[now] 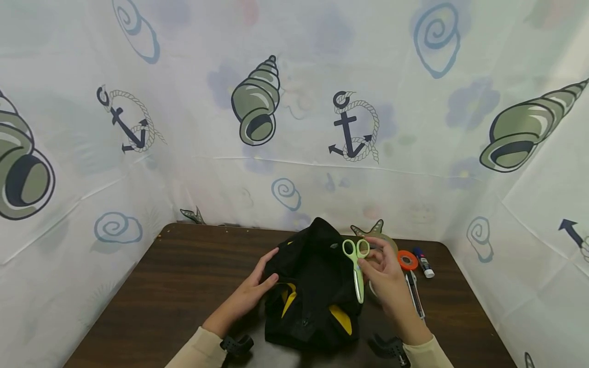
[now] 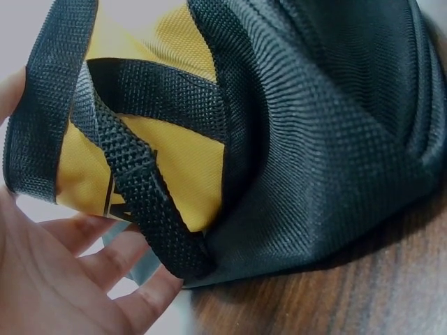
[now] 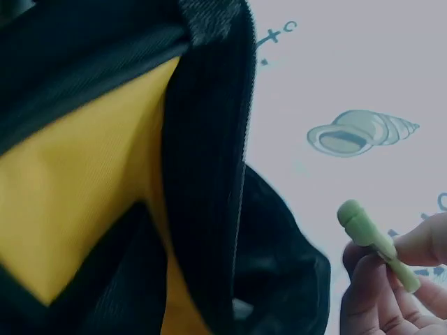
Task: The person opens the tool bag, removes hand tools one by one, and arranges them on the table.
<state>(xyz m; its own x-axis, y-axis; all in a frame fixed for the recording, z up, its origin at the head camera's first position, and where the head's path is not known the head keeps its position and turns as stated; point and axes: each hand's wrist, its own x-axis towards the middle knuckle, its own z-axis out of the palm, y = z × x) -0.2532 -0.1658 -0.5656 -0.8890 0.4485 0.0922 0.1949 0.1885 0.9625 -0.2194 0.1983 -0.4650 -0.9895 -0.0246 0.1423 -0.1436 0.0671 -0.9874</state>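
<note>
A black tool bag with yellow panels [image 1: 303,329] stands on the table with its top open. My left hand [image 1: 250,294] holds the bag's left side. In the left wrist view its fingers [image 2: 115,255] lie by a webbing strap [image 2: 150,181] and a yellow panel. Above the bag's right edge, my right hand [image 1: 386,278] pinches a pair of light green scissors [image 1: 359,281], handles up and tip down. The right wrist view shows the scissors [image 3: 363,227] from the end, between thumb and fingers, just beside the bag's zippered edge [image 3: 241,160].
Right of the right hand lie an orange tape roll [image 1: 407,260], a glue stick [image 1: 424,263] and a utility knife [image 1: 415,294]. Another tape roll [image 1: 391,243] is partly hidden behind that hand. A printed curtain [image 1: 313,189] closes off the back of the brown table [image 1: 198,271].
</note>
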